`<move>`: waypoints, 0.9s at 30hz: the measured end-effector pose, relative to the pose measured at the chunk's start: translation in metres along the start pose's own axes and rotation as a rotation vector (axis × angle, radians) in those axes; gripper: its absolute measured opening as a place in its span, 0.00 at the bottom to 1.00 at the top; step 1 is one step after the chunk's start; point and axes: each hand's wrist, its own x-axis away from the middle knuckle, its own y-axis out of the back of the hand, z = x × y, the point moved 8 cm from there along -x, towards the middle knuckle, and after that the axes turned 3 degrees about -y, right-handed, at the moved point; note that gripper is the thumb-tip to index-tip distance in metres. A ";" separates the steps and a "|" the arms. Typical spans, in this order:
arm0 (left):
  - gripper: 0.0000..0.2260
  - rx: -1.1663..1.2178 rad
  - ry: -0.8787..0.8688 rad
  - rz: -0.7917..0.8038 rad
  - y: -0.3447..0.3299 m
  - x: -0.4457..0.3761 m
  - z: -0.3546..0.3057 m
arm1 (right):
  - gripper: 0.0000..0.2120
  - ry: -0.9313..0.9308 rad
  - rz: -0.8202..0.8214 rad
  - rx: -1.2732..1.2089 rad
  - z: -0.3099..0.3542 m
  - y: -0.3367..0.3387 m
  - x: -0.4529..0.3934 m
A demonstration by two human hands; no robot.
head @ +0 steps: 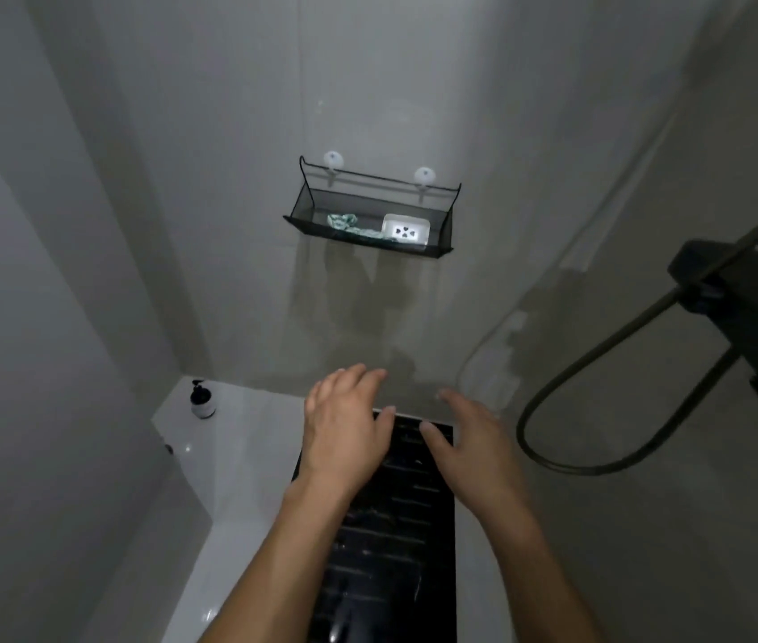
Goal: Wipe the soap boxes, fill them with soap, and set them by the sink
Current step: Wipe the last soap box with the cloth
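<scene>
Both hands, left [344, 424] and right [469, 443], reach up empty with fingers spread, below the white soap box [405, 231] in a black wall basket [358, 234] at frame centre.

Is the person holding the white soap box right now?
No, the soap box sits in the wall basket; both hands are empty.

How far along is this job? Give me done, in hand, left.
Done: nothing visible. In hand: nothing; left hand and right hand are both open and empty. Left: the white soap box sits in the wall basket beside a cloth, unwiped and unfilled.
</scene>
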 end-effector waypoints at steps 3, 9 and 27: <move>0.23 -0.013 -0.023 0.002 0.017 -0.057 0.025 | 0.24 -0.016 -0.026 -0.020 0.029 -0.005 -0.047; 0.23 -0.004 -0.031 0.001 0.026 -0.143 0.067 | 0.25 -0.052 -0.032 0.000 0.059 -0.024 -0.130; 0.23 -0.124 -0.022 0.050 -0.027 -0.441 0.106 | 0.21 -0.020 -0.061 -0.050 0.074 -0.031 -0.449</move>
